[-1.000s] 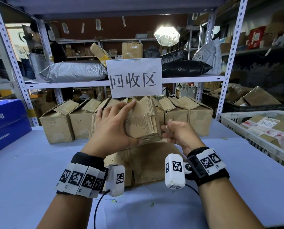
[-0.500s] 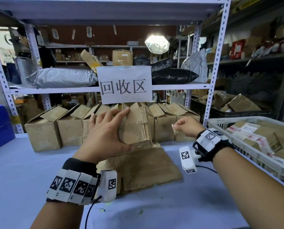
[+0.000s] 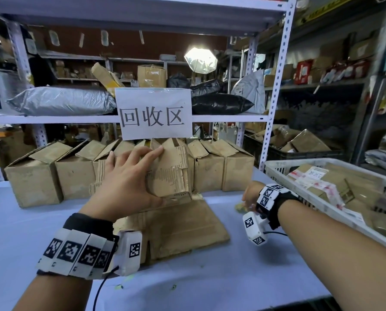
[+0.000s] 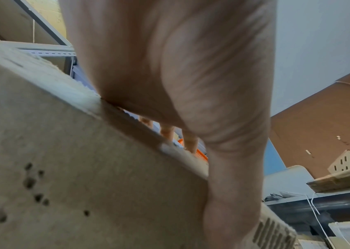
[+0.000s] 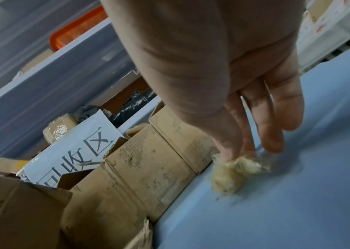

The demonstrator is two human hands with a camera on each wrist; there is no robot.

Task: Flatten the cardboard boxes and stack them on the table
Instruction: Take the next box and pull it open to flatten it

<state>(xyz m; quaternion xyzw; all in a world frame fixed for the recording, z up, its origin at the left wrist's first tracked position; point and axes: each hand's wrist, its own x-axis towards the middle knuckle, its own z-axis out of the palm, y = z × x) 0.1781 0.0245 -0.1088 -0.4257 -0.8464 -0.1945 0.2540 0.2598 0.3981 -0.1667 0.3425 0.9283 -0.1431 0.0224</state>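
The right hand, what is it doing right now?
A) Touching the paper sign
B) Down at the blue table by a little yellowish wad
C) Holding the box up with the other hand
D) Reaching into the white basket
B: the right hand is down at the table, its fingers at a crumpled yellowish wad, while only the left hand grips the box.

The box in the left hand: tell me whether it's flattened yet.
Not yet. The box still has its boxy shape, gripped by the left hand above the flat cardboard lying on the table.
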